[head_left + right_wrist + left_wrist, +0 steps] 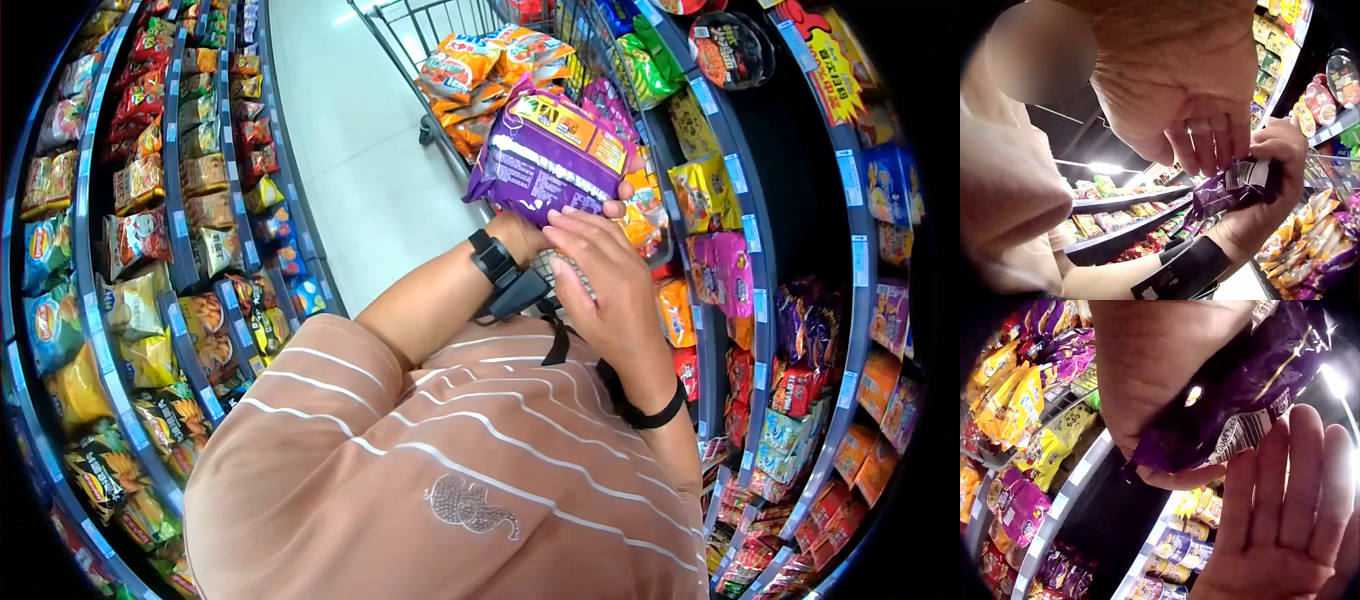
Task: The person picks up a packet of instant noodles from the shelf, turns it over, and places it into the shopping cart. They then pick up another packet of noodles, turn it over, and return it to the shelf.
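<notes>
A purple plastic food packet (550, 150) is held up in front of the body, its printed side facing the head camera. My left hand (520, 238) grips it from beneath; most of that hand is hidden by the packet, with fingertips showing at its right edge. In the left wrist view the left hand (1147, 369) wraps the purple packet (1229, 406), whose barcode faces the other palm. My right hand (605, 270) has its fingers straight, fingertips right at the packet's lower edge. From the right wrist, the right hand (1179, 81) reaches down to the packet (1216, 194).
Beyond the packet stands a wire shopping cart (385, 50) holding several orange bags (460, 65) and purple ones. Shelves of bagged food line the left side (180, 200) and the right side (740, 180). Pale tiled floor (345, 150) runs between them.
</notes>
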The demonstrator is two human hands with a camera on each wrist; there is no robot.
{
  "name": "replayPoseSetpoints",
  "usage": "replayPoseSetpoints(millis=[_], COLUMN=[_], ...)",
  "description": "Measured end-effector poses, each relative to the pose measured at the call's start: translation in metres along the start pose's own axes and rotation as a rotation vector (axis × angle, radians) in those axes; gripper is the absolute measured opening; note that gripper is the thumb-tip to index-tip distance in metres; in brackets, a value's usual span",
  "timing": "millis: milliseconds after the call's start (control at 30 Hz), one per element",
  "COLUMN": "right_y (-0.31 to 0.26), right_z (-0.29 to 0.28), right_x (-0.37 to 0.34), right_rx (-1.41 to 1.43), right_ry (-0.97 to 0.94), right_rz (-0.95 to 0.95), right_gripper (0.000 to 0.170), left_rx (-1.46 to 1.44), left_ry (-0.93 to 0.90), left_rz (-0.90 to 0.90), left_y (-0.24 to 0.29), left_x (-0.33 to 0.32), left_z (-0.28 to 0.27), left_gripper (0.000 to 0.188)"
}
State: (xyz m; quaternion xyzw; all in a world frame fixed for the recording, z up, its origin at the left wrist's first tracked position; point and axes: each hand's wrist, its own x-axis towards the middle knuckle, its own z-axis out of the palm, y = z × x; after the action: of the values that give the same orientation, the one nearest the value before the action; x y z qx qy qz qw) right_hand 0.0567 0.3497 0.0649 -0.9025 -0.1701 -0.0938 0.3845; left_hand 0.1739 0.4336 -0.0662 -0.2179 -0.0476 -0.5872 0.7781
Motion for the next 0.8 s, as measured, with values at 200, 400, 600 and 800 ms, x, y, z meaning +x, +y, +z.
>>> replayPoseSetpoints(millis=[200, 400, 600, 800], right_y=[-0.003, -0.002, 0.006, 0.011], right_z=[-0.004, -0.008, -0.015, -0.017], right_x=[-0.005, -0.007, -0.007, -0.009], right_rx=[0.015, 0.026, 0.013, 0.028], right_ry=[0.042, 0.074, 0.133, 0.167], right_rz=[-0.015, 0.003, -0.010, 0.083], right_gripper=[0.026, 0.025, 0.025, 0.023], left_rx=[-0.025, 0.144, 0.147, 0.173], left_ry=[-0.011, 0.026, 0.035, 0.110], left_rz=[0.006, 0.065, 0.048, 0.131], left_y=[-0.001, -0.004, -0.003, -0.003], left_x=[0.007, 0.010, 0.014, 0.019], left_z=[0.011, 0.014, 0.021, 0.028], left_gripper=[0.067, 0.066, 0.068, 0.063])
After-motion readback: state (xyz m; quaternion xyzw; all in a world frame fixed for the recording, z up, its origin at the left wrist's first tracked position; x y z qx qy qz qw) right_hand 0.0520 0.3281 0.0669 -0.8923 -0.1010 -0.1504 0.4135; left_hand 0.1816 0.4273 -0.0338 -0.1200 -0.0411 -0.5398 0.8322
